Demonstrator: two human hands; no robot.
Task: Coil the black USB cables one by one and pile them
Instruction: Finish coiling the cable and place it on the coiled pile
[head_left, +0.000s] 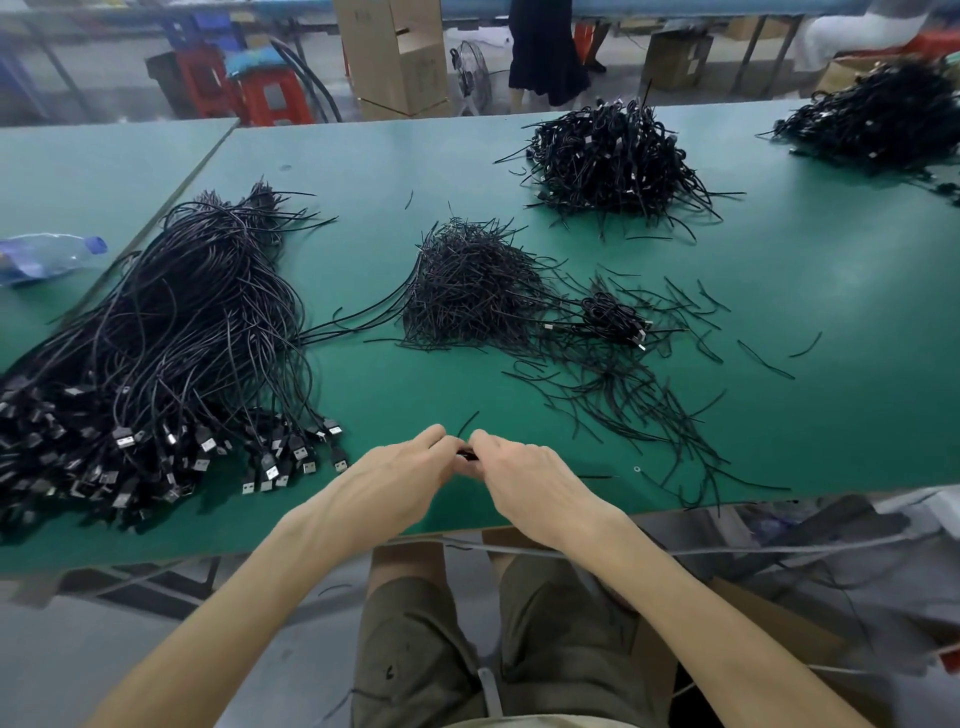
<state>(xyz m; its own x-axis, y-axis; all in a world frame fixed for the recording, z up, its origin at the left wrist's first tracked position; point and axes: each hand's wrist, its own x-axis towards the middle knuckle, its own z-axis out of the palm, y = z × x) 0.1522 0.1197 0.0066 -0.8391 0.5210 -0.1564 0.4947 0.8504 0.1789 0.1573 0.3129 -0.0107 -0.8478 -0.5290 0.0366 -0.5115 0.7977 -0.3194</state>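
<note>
Head view: left hand (410, 467) and right hand (519, 467) meet near the table (831, 270) edge, fingers curled, both pinching a black cable (467, 456), mostly hidden; it looks thin, light and bendy, so I would hold it where the loops cross; a pile (171, 338) waits left.

**Bare Arms, Olive Shorts**

Both forearms (322, 551) bare from elbow to wrist, lean, with tendons and veins showing along the backs. Left hand (410, 467) and right hand (524, 467) likewise bare. Loose olive-drab shorts (561, 639), creased and ending just above the bare knees (405, 564), marked with a few small dark spots (389, 670) on the left leg. Pale grey strip (489, 691) lying down the middle of the shorts, between the legs. Sliver of pale shirt (519, 723) at the bottom edge.
</note>
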